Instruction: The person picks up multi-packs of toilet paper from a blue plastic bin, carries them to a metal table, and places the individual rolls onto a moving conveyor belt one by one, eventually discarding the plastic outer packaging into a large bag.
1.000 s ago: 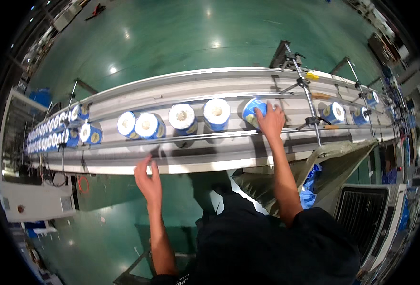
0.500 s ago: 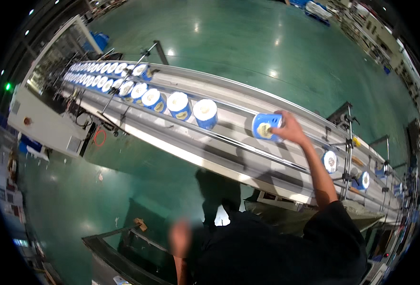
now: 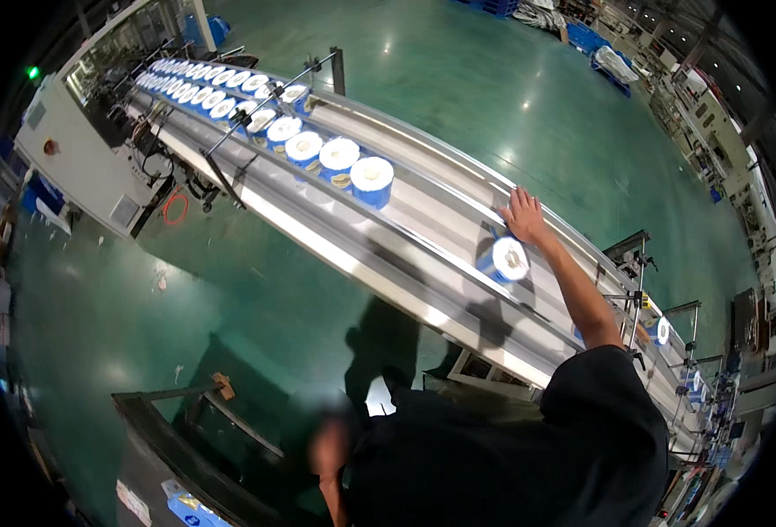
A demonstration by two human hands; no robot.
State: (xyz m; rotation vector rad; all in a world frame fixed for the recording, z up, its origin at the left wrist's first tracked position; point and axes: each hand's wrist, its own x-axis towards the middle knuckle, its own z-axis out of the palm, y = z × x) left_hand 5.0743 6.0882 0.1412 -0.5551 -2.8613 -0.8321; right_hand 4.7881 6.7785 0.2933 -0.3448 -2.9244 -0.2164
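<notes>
On the conveyor's near lane, a roll of white paper in a blue wrapper (image 3: 509, 260) lies tipped, its white end facing right. My right hand (image 3: 526, 218) is just beyond it, fingers spread, over the rail on the lane's far side, with nothing in its grasp. Whether the hand touches the rail I cannot tell. To the left, the leading roll (image 3: 373, 181) stands upright, white end up, with several more behind it in two rows. Low in the picture, my left hand (image 3: 329, 446) hangs away from the conveyor, too blurred for its fingers to show.
Metal rails line the long conveyor (image 3: 423, 299), which slopes from upper left to lower right. A pale machine cabinet (image 3: 76, 162) stands at its left end. Clamped posts (image 3: 641, 263) and further rolls (image 3: 658, 331) are at right. A dark metal frame (image 3: 164, 439) stands lower left.
My right hand has let go of the roll and moved to the far rail. The roll has turned its white end rightward. The standing rolls sit closer together, and the whole view has shifted.
</notes>
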